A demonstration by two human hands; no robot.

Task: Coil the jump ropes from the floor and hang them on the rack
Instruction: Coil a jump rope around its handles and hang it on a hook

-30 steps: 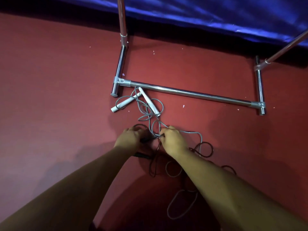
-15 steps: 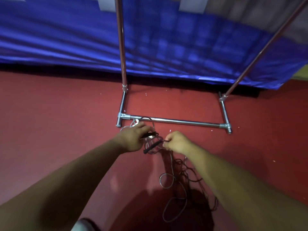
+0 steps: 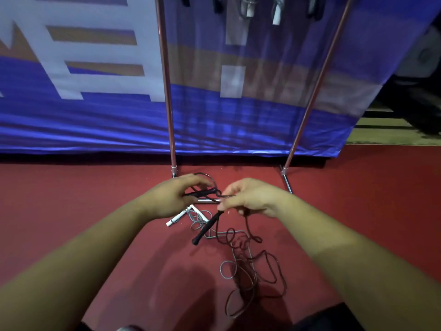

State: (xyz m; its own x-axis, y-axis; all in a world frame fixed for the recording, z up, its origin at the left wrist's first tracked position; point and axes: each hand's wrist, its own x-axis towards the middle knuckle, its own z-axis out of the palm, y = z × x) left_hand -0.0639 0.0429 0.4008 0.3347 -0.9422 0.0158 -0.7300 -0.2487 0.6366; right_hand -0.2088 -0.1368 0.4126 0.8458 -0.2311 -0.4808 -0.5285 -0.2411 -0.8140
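Holding the black jump rope (image 3: 247, 224) up off the red rubbery floor (image 3: 71, 211), the person's left hand (image 3: 175, 199) has its grip closed round one slim black handle (image 3: 202, 192). The right hand (image 3: 249, 199) pinches the cord beside the second black handle (image 3: 206, 228), which dangles. The remaining cord trails down in tangled loops across the grey jump rope with white handles (image 3: 175, 219), near the chrome rack (image 3: 167, 91). The coiling would likely go best with both handles gathered in one hand and the black cord teased free of the grey before even loops are drawn.
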